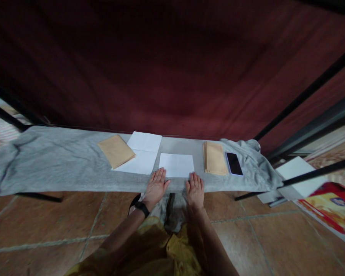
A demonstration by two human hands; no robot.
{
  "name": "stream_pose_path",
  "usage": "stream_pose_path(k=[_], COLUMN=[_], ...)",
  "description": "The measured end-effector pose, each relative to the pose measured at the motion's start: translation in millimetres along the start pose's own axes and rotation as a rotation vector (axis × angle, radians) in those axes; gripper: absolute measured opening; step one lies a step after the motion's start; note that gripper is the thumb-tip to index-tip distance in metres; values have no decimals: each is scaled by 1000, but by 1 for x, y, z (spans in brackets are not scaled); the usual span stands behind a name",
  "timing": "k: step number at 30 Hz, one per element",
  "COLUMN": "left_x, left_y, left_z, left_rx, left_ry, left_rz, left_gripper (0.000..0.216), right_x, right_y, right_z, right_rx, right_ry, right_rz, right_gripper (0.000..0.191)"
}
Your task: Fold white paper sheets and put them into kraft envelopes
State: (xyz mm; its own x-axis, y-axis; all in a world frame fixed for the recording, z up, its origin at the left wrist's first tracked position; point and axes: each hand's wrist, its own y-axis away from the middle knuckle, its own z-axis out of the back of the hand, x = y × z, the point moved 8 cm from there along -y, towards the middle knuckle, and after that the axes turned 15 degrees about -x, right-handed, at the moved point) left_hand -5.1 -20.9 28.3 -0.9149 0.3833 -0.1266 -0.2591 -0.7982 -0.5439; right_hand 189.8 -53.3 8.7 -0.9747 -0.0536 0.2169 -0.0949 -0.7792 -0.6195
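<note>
Two flat hands at the near edge of a grey cloth-covered desk (60, 165), just below a small white folded sheet of paper (176, 165).

From large to small: a bigger white sheet (140, 153) and a tan envelope (115, 151) lie left of centre, a stack of tan envelopes (214, 158) and a dark phone (234, 163) toward the right end. The left hand (156, 187) and right hand (195, 188) rest open, palms down, grasping nothing. To handle the small sheet well, fingertips should press its near edge evenly so it stays square.

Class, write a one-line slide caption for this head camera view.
Left hand and right hand rest flat before a folded white sheet on a grey cloth.
</note>
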Motion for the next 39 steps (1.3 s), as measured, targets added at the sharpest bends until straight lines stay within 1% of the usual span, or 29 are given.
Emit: stream_pose_path(k=[3, 5, 9, 12, 16, 20, 23, 27, 29, 32, 35, 37, 39], left_x=[-5, -14, -40, -51, -49, -38, -31, -33, -35, -37, -39, -39, -38], left_y=[-6, -12, -21, -21, -14, -10, -8, -9, -9, -7, -4, -1, -2], left_z=[-1, -2, -11, -21, -27, -23, -20, -21, -23, -25, -32, -38, -45], left_rx=[8, 8, 44, 80, 75, 62, 63, 88, 99, 113, 135, 157, 165], left_ry=[-17, 4, 98, 128, 119, 102, 79, 52, 41, 37, 62, 79, 88], left_rz=[35, 28, -89, -147, -151, -141, -132, -150, -156, -155, -154, -143, -102], left_gripper=[60, 59, 54, 51, 53, 54, 55, 56, 56, 56, 55, 53, 53], right_x=[0, 1, 1, 1, 1, 0, -1, -4, -1, 16, 48, 76, 103], right_y=[1, 1, 1, 1, 1, 1, -1, -9, -16, -27, -31, -27, -19], right_z=[0, 1, 1, 2, 1, 1, 3, 5, 5, 4, 4, 4, 5], right_rx=[-9, -16, -23, -29, -15, 28, 43, 69, 82, 108, 138, 175, 220], right_ry=[5, 5, -5, -16, -22, -30, -46, -70, -124, -279, -410, -478, -531], right_rz=[-6, -8, -9, -3, -11, -40, -93, -182, -202, -173, -93, 13, 147], right_gripper=[53, 53, 53, 52, 53, 54, 54, 53, 54, 54, 52, 49, 45])
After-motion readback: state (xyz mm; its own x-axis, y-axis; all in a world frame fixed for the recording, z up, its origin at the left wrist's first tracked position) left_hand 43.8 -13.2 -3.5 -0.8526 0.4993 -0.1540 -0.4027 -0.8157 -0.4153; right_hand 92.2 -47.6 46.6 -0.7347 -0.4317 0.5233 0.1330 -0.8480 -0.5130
